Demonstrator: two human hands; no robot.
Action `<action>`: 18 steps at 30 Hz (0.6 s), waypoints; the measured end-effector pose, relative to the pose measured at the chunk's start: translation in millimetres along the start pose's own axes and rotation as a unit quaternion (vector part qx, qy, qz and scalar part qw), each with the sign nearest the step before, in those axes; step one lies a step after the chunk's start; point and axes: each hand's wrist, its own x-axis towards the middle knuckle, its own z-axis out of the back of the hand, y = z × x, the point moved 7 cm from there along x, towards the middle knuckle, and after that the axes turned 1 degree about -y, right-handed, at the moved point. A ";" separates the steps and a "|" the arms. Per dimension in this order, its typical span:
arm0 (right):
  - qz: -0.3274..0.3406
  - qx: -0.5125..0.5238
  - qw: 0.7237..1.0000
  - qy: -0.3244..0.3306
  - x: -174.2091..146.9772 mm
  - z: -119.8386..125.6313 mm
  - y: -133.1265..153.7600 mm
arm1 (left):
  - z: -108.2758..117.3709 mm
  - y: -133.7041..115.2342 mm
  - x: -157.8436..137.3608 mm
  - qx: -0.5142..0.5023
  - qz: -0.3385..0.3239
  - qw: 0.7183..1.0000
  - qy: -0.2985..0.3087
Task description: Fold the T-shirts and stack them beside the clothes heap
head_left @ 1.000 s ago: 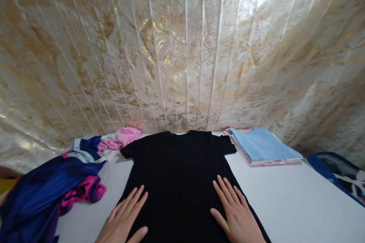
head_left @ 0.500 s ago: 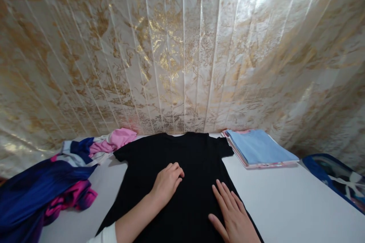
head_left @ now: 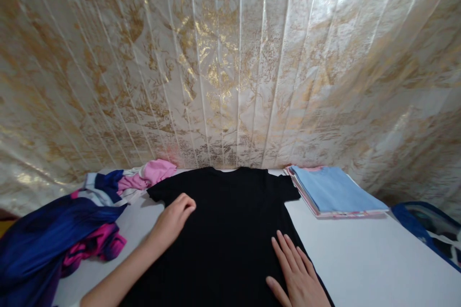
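A black T-shirt [head_left: 230,240] lies spread flat on a white table, its neckline toward the far edge and its short sleeves out to the sides. My left hand [head_left: 178,213] is over the shirt's left part, below the left sleeve. Its fingers are curled in and closed, and no cloth is pulled up between them. On the shirt's right side rests my right hand [head_left: 297,271], palm down, with fingers stretched out and thumb apart. The lower end of the shirt runs out of view.
Crumpled clothes, among them a dark blue garment [head_left: 39,240] and a pink one [head_left: 158,175], lie at the left. A folded stack topped by light blue cloth [head_left: 334,189] sits at the back right. Beyond it is a blue-edged bag [head_left: 414,223]. A shiny patterned curtain [head_left: 223,67] hangs behind the table [head_left: 370,259].
My left hand has moved left across the shirt from its middle, still curled. My right hand stays flat in about the same place. The view has shifted slightly.
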 end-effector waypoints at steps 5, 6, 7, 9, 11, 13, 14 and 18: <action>0.011 -0.011 0.999 -0.039 4.7 6.6 5.6 | 125.0 103.0 -31.9 0.090 0.129 0.978 -0.136; 0.012 -0.008 0.999 -0.043 6.8 8.8 8.3 | 136.3 107.3 -36.0 0.098 0.133 0.976 -0.144; 0.014 -0.001 0.999 -0.042 9.0 10.4 11.4 | 138.6 103.4 -37.3 0.092 0.120 0.979 -0.141; 0.022 0.017 0.999 -0.029 11.9 11.8 17.8 | 116.7 74.7 -32.9 0.039 0.062 0.993 -0.095; 0.034 0.027 0.999 -0.016 11.5 10.5 22.2 | 73.8 30.0 -23.4 -0.002 0.005 0.999 -0.034; 0.044 0.023 0.999 -0.017 8.0 7.1 22.5 | 20.3 -20.4 -12.9 -0.044 -0.069 0.995 0.063; 0.048 0.016 0.998 -0.021 5.7 4.6 21.1 | -0.9 -40.9 -7.5 -0.052 -0.091 0.991 0.084; 0.062 -0.015 0.997 -0.034 -2.0 -10.3 13.8 | -61.4 -85.6 8.9 -0.001 -0.154 0.974 0.164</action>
